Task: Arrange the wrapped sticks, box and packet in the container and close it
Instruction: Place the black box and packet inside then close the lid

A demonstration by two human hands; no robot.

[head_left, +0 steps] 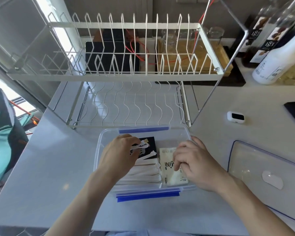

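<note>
Wrapped sticks [143, 173] in white paper lie side by side along the near left floor of a clear plastic container [99, 143] with blue clips on its near and far rims, set on a pale counter [41, 167] just in front of a white wire dish rack [126, 77]; a black box [152, 147] sits behind the sticks in the far left of the container, and a white packet [169, 169] printed with dark letters lies flat in the right half, touching the row of sticks; the person's left hand [117, 154] reaches down over the box, fingers curled and pinching the twisted end of one wrapped stick [140, 146] that rests across the box top; the right hand [192, 161] rests on the packet, fingers bent and pressing on its upper right part, though whether they pinch it cannot be told; the container's clear lid [262, 169] lies flat on the counter to the right, apart from the container; a small white case [235, 117] sits farther back on the right, and a white bottle [279, 60] and dark bottles [264, 31] stand at the far right corner.
</note>
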